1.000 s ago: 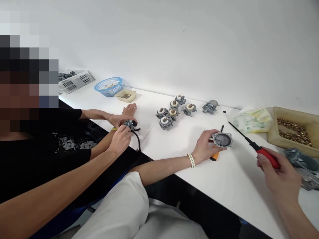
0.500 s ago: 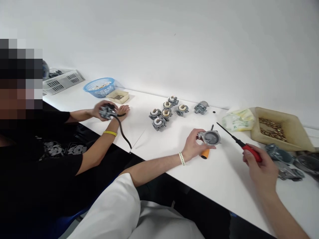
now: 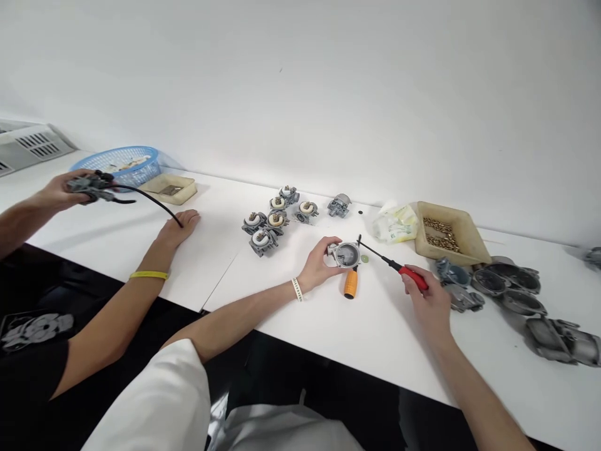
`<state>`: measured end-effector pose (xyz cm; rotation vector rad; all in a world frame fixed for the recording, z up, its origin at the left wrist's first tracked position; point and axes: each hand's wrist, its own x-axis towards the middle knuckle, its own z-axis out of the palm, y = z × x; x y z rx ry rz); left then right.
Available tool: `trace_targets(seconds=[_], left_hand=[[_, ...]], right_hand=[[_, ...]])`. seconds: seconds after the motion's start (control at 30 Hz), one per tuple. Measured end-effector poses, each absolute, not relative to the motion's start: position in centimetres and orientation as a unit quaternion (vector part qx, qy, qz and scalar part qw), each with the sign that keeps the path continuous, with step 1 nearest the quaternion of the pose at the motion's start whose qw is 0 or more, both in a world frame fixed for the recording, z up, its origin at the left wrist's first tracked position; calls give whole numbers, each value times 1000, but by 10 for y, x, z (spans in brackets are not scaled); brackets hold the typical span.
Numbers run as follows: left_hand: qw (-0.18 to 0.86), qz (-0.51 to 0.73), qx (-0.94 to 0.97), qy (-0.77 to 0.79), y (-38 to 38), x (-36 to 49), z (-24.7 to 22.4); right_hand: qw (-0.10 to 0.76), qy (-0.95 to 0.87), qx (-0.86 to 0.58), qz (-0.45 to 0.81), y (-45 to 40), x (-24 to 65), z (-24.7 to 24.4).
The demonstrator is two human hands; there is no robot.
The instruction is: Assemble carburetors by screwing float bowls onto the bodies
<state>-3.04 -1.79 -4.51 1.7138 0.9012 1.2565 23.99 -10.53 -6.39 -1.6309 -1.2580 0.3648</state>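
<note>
Between the thumb and fingers of my left hand (image 3: 319, 266) is a grey metal carburetor body (image 3: 348, 255), its round open side turned up. My right hand (image 3: 429, 304) grips the red handle of a screwdriver (image 3: 414, 277). The thin black shaft points left, with its tip near the right rim of the carburetor body; whether they touch I cannot tell. Under the body lies another screwdriver with an orange handle (image 3: 350, 285), partly hidden. A small green disc (image 3: 365, 258) lies just right of the body.
Several carburetors with white floats (image 3: 277, 219) stand left of centre, another carburetor (image 3: 339, 205) behind. A tray of brass parts (image 3: 476, 241), a plastic bag (image 3: 397, 225) and grey metal castings (image 3: 509, 282) lie right. At left, a co-worker's hand (image 3: 61, 191) holds a hosed carburetor (image 3: 91, 185) near a blue basket (image 3: 150, 169).
My view has turned right. The red screwdriver's tip has come closer to the carburetor body in my left hand. The co-worker's hands have moved apart.
</note>
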Motion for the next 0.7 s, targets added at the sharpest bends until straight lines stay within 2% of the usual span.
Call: trace_targets(seconds=[0.2, 0.47, 0.7], left_hand=[[497, 536, 590, 343, -4, -35, -52], [561, 520, 563, 313, -11, -34, -50], [544, 507, 558, 370, -9, -34, -53]], right_hand=[[509, -449, -727, 105, -104, 248, -61], [453, -437, -772, 95, -101, 253, -59], [464, -439, -766, 72, -103, 248, -58]])
